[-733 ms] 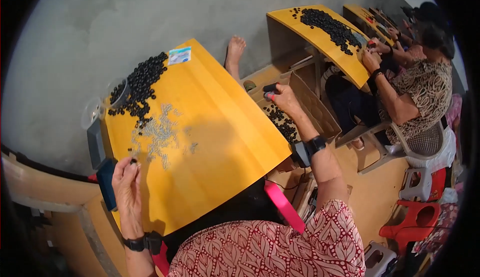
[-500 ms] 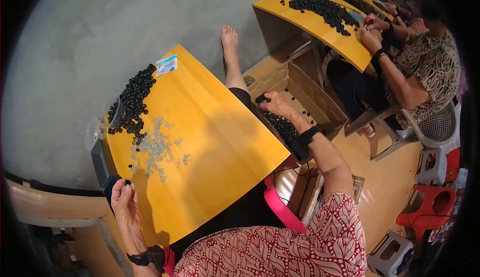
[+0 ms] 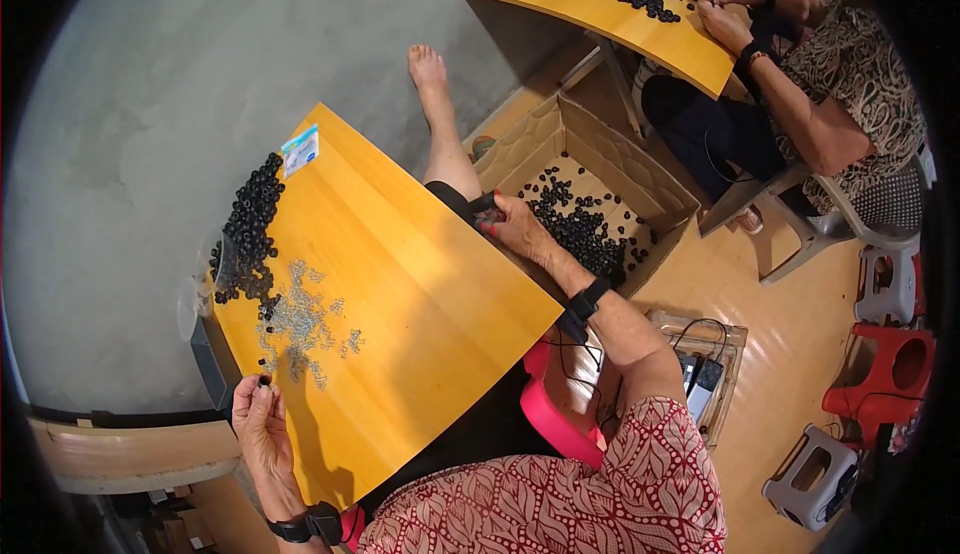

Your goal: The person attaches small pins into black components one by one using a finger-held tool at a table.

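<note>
At the near left edge of the yellow table (image 3: pixel 420 294), my left hand (image 3: pixel 262 434) pinches a small black ring-shaped part (image 3: pixel 265 381) between thumb and fingertips. My right hand (image 3: pixel 522 231) is closed round a black and red hand tool (image 3: pixel 486 211), just past the table's right edge and beside my knee. The tool's exact kind is partly hidden by the fingers. Close to my left hand lies a scatter of tiny silvery metal pieces (image 3: pixel 300 324). Beyond them a heap of small black parts (image 3: pixel 252 216) runs along the table's left edge.
A cardboard box (image 3: pixel 640 176) with loose black parts (image 3: pixel 585 239) stands right of the table. A small plastic bag (image 3: pixel 300 151) lies at the far corner. Another person works at a second yellow table (image 3: pixel 600 12). Stools (image 3: pixel 880 379) stand at the right.
My right hand, with the tool, has moved left from over the cardboard box toward the table's edge. My left hand still pinches the black part. The view has shifted, showing more of the box.
</note>
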`<act>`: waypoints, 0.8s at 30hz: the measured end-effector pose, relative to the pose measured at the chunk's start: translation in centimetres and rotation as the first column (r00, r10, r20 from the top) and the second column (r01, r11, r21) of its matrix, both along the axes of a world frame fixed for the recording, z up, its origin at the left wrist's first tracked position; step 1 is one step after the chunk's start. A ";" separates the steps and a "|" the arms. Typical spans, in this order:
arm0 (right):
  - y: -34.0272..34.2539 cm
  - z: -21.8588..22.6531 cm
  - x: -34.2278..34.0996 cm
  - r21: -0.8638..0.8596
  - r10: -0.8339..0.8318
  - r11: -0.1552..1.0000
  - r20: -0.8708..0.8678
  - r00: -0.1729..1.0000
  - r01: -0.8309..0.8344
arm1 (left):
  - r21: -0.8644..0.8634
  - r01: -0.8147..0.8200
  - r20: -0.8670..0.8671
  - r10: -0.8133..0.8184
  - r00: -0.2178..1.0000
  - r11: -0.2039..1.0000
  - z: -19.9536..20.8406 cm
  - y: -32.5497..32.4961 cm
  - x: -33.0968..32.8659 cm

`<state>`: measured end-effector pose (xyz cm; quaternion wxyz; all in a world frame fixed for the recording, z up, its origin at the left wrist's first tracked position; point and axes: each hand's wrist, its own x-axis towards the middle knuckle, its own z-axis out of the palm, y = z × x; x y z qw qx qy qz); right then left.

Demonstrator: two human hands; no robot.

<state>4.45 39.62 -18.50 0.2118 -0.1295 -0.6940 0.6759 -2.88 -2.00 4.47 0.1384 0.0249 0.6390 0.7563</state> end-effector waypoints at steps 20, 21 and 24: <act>0.9 0.3 -0.2 0.032 -0.099 0.995 0.074 0.992 0.097 | -0.002 0.062 0.004 -0.062 0.998 0.998 -0.4 0.7 0.0; 0.8 0.3 -0.1 0.037 -0.097 0.995 0.107 0.989 0.094 | -0.004 0.065 0.004 -0.065 0.998 0.998 -0.4 0.7 0.0; 1.2 0.7 -0.2 0.195 -0.188 0.970 0.210 0.959 0.147 | 0.000 0.067 0.003 -0.067 0.998 0.998 -0.4 0.6 0.0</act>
